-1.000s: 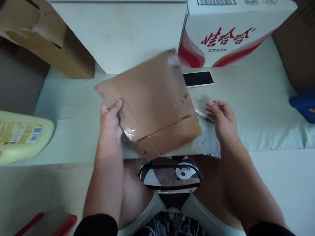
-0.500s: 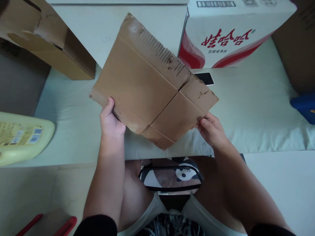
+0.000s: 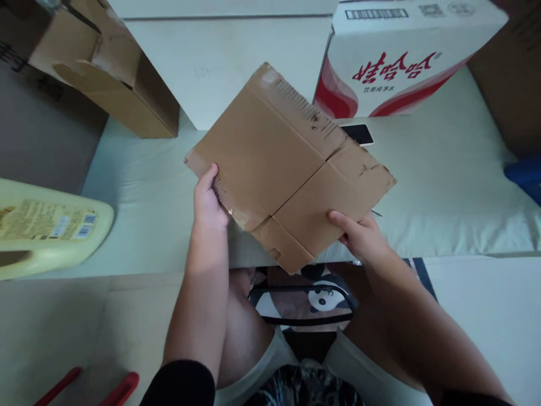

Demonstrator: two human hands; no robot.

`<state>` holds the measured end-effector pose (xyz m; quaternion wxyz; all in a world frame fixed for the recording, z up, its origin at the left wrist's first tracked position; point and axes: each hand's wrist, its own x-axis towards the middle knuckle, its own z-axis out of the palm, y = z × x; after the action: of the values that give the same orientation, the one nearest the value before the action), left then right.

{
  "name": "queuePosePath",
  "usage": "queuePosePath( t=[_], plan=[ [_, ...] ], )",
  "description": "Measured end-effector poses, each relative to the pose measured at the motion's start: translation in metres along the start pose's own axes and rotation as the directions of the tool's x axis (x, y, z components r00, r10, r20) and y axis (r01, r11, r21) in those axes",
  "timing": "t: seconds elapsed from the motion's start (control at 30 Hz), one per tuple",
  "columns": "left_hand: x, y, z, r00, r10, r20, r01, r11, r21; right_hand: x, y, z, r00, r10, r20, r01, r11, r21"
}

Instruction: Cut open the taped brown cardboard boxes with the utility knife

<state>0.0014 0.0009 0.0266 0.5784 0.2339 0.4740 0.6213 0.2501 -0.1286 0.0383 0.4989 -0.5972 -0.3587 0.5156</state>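
A flat brown cardboard piece (image 3: pixel 270 152), creased and torn along its edges, is held up at a slant over the pale green padded surface. My left hand (image 3: pixel 210 197) grips its lower left edge, thumb on top and fingers hidden beneath. At the lower right edge my right hand (image 3: pixel 359 231) pinches the cardboard, its thumb lying on the face. A thin pointed thing (image 3: pixel 377 213) sticks out just past the right hand; what it belongs to is hidden. Behind the cardboard's upper right edge lies a phone (image 3: pixel 359 134), partly covered.
A white and red carton (image 3: pixel 393 67) and a white cabinet (image 3: pixel 228 62) stand at the back. Brown boxes (image 3: pixel 156 107) are at the back left, with a pale yellow bottle (image 3: pixel 54 225) at left. Red handles (image 3: pixel 120 389) show lower left; something blue (image 3: pixel 526 177) is at right.
The cardboard has come lower and closer to me, shifting right in view. My right thumb has moved further onto its face. The thin pointed thing now shows beside that hand.
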Motion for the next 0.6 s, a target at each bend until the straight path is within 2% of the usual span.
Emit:
queuePosePath(
  t=[0.1,0.17,0.27,0.37,0.43,0.5,0.57,0.6],
  plan=[
    [-0.007,0.005,0.002,0.997,-0.014,0.071,0.014,1.000,0.002,-0.010,-0.011,-0.005,0.992,0.021,-0.127,0.000,0.986,0.167],
    [-0.012,0.009,0.002,0.990,-0.068,0.127,0.067,0.998,0.016,-0.021,-0.016,-0.020,0.977,0.057,-0.205,-0.016,0.980,0.197],
    [-0.017,0.012,0.004,0.967,-0.196,0.161,0.186,0.980,0.075,-0.046,-0.017,-0.057,0.936,0.158,-0.314,-0.106,0.979,0.177],
    [-0.022,0.011,0.009,0.955,-0.254,0.154,0.241,0.966,0.099,-0.073,-0.010,-0.105,0.876,0.204,-0.436,-0.200,0.978,0.057],
    [-0.025,0.009,0.013,0.949,-0.276,0.151,0.260,0.958,0.120,-0.089,-0.005,-0.135,0.828,0.108,-0.550,-0.140,0.990,-0.017],
    [-0.027,0.005,0.017,0.943,-0.293,0.158,0.270,0.951,0.152,-0.099,-0.001,-0.162,0.753,-0.008,-0.658,-0.077,0.992,-0.101],
    [-0.027,0.001,0.020,0.940,-0.304,0.156,0.276,0.944,0.179,-0.100,-0.003,-0.184,0.689,-0.088,-0.719,-0.069,0.980,-0.186],
    [-0.027,-0.001,0.022,0.940,-0.309,0.146,0.280,0.941,0.191,-0.095,-0.007,-0.194,0.673,-0.120,-0.730,-0.069,0.972,-0.223]
  ],
)
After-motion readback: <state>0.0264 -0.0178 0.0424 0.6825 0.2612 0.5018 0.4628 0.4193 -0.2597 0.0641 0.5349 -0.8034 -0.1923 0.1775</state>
